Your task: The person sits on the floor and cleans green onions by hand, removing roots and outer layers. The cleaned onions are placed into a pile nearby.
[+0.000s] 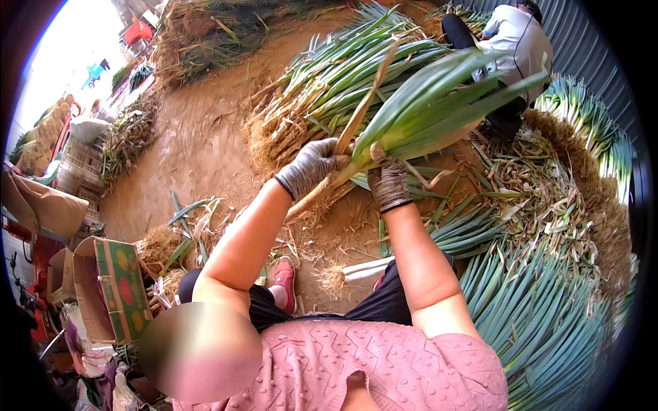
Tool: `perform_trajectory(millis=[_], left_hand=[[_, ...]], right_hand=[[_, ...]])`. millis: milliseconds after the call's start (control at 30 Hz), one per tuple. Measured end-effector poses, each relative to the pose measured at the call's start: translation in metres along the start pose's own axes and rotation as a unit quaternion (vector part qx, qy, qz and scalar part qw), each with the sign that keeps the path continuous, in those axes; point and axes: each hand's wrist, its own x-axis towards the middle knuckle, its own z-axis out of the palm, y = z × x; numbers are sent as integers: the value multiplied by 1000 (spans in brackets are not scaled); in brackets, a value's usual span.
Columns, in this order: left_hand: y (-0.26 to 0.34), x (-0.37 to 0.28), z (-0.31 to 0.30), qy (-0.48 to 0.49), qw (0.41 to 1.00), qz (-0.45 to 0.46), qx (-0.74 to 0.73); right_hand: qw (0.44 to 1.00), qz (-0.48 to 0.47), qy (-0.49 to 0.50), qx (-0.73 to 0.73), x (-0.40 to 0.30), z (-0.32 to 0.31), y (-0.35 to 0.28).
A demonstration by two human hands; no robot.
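A large green onion (411,120) with broad green leaves is held up in front of me, its leaves fanning to the upper right. My right hand (389,180), in a grey knit glove with bare fingertips, grips it where the leaves begin. Alongside, my left hand (314,165) wears a matching glove and is closed around a dry brown leaf (367,105) at the stem. The brownish lower stalk (313,199) slants down left beneath that hand. Peeled onions with white stems (367,268) and bushy roots lie on the ground between my legs.
A heap of unpeeled onions (308,97) lies ahead. Stripped leaves (540,185) litter the ground at right, beside green-leaved onions (540,313). Another person (519,46) crouches at the upper right, near a corrugated wall (591,46). A cardboard box (121,293) stands at left.
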Motion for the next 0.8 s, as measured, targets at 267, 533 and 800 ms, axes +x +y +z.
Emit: perform_trajectory(millis=[267,533,800], left_hand=[[-147,-113,-89,113,691,-256,666],[-230,-224,-171,290,627,-461,557],[-188,-230,-184,174,658,-533,503]], right_hand=[[994,-76,22,72,-1,-19,-43],[989,-95,-96,55,19,-39,-67],[970,-189,123,86,7,-62,-84]])
